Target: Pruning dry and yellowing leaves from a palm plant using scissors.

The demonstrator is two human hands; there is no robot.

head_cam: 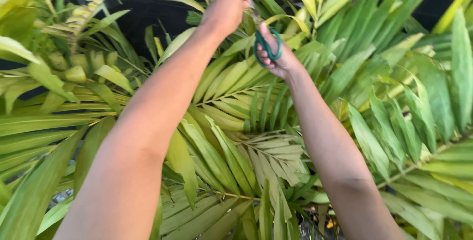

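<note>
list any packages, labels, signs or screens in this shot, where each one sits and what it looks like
None in view: no package, label, sign or screen.
Only palm fronds fill the frame, green and yellow-green, against a dark background.
The right hand holds green-handled scissors; the left hand grips foliage above.

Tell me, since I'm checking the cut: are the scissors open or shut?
Cannot tell: the right hand grips the green scissors handles, but the blades are hidden behind the left hand and the palm leaves.
</note>
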